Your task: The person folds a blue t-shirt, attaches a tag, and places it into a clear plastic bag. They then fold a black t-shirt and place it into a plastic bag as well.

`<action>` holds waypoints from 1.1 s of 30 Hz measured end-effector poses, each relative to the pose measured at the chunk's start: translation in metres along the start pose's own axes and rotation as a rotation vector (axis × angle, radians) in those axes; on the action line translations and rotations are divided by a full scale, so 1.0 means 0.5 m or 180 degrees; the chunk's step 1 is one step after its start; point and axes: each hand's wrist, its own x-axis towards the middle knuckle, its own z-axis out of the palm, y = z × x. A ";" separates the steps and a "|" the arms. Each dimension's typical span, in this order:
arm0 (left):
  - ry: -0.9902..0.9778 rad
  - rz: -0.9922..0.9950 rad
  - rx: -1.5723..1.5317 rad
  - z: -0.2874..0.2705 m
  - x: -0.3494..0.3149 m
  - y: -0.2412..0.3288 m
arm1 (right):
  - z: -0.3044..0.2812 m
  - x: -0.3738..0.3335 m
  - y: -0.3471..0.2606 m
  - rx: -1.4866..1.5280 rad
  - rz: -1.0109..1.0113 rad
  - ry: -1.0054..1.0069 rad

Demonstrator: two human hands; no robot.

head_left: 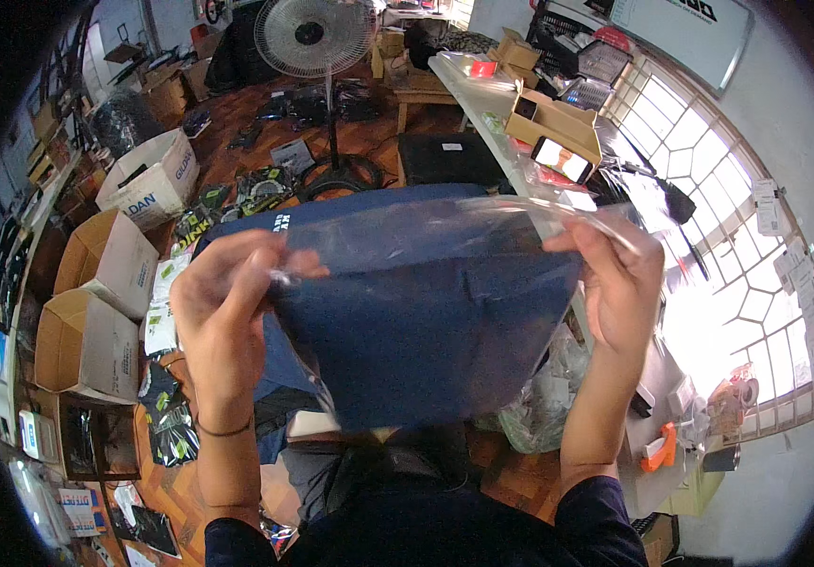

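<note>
Between my two hands hangs a clear plastic bag (511,210) with a folded navy garment (426,350) in it. My left hand (232,307) pinches the bag's upper left corner between thumb and fingers. At the upper right corner, my right hand (612,274) grips the plastic with its fingers closed. The bag is tilted, its lower edge above my lap. Behind it lies more navy cloth (359,201), with small white lettering at its left part; the bag hides much of it.
Open cardboard boxes (95,335) and packed garments (169,416) line the left. A standing fan (309,34) is ahead. On the right, a long table (511,142) carries a phone (563,159) and an orange tool (660,449). Crumpled clear plastic (548,406) is beside my right forearm.
</note>
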 end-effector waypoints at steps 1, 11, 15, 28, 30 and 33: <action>0.0118 -0.0121 0.0142 -0.016 0.006 -0.030 | -0.006 0.013 0.037 0.0048 0.0118 0.0041; 0.0393 -0.2234 0.1268 -0.157 0.011 -0.520 | 0.117 0.063 0.595 -0.0783 0.1927 -0.0268; -0.0054 -0.1690 0.2681 -0.185 0.021 -0.544 | 0.099 0.071 0.643 -0.1806 0.1075 -0.0246; -0.0202 -0.3646 0.0697 -0.207 0.111 -0.528 | 0.067 0.119 0.626 0.0946 0.3233 -0.0289; -0.0116 -0.3660 0.0694 -0.206 0.108 -0.528 | 0.074 0.115 0.631 0.0835 0.3138 -0.0220; -0.0154 -0.3429 0.0513 -0.205 0.106 -0.525 | 0.081 0.111 0.635 0.1101 0.2887 -0.0090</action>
